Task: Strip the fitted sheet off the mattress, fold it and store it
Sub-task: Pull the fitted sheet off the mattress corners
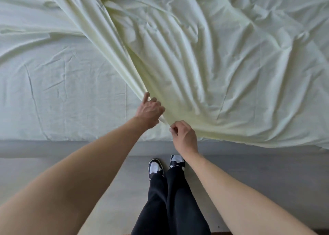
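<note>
A pale yellow-white fitted sheet (204,60) lies loose and rumpled across the mattress (58,95), drawn into long folds that run toward the near edge. My left hand (148,111) grips the sheet's gathered edge near the mattress's front side, index finger pointing up along a fold. My right hand (184,135) pinches the same edge just to the right and lower, fingers curled round the fabric. The left part of the mattress shows a flat, lightly creased white cover. The sheet's far corners are out of view.
The grey bed base (53,148) runs along the mattress's near side. Below it is grey floor (258,190). My legs in black trousers and black-and-white shoes (156,167) stand close to the bed.
</note>
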